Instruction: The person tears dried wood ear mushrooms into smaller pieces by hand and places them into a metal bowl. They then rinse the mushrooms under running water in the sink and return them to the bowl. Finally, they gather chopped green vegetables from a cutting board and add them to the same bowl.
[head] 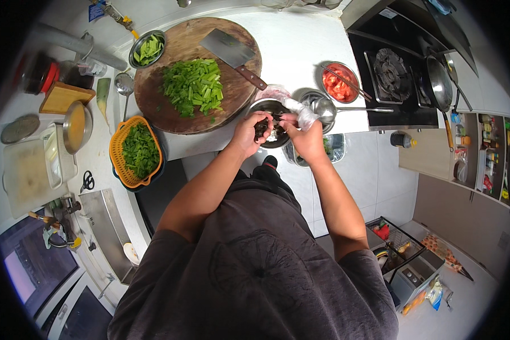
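Note:
My left hand [247,132] holds a clump of dark, wrinkled food, probably wood ear fungus [261,128], over a metal bowl [264,103]. My right hand [306,138] pinches a dark piece of it with thumb and fingertips, close to the left fingers. The bowl is at the counter's front edge, its inside partly hidden by both hands. Crumpled clear plastic [304,113] lies just behind my right hand. Right of the bowl, a steel ladle [324,109] rests over another metal bowl [308,94].
A round wooden chopping board [153,93] bears chopped green stalks [195,85] and a cleaver [229,46]. An orange basket [114,148] holds chopped leaves. Chopsticks [344,78] cross a bowl of cut tomato [339,87]. A gas stove [391,76] stands right, a sink [108,229] left.

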